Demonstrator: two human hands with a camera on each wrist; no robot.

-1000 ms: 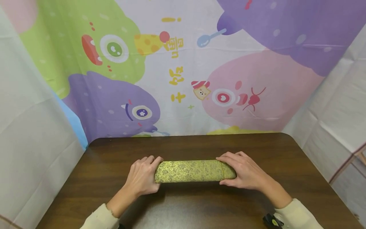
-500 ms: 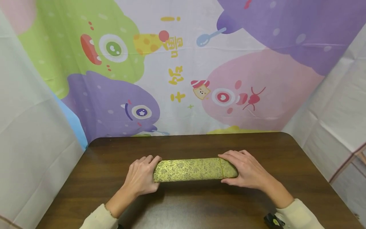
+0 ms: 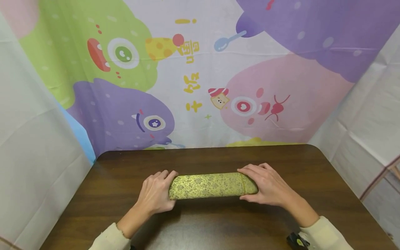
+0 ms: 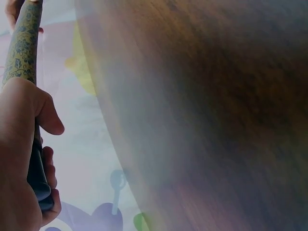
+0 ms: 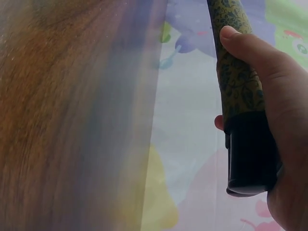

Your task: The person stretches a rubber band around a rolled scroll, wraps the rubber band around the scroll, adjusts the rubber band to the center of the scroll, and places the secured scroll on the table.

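A long, slim object covered in yellow-green floral fabric (image 3: 206, 186) is held lengthwise between both hands, over the dark wooden table. My left hand (image 3: 156, 192) grips its left end, thumb on the near side and fingers over the far edge. At the right end, my right hand (image 3: 269, 184) holds it the same way, just past a seam in the fabric. The right wrist view shows a glossy black end (image 5: 252, 154) beyond the floral cover, under the palm. A dark end piece (image 4: 37, 171) also appears inside the left hand's curled fingers in the left wrist view.
The brown wooden table (image 3: 206, 225) has rounded far corners. Behind it hangs a cloth backdrop (image 3: 206, 132) printed with cartoon monsters. Pale cloth panels stand at the left (image 3: 34, 139) and right (image 3: 368, 128). A small black device (image 3: 297, 240) sits at the right cuff.
Both hands keep their grip. The right end of the floral object has risen slightly, so it tilts a little, and it has shifted very slightly to and fro sideways.
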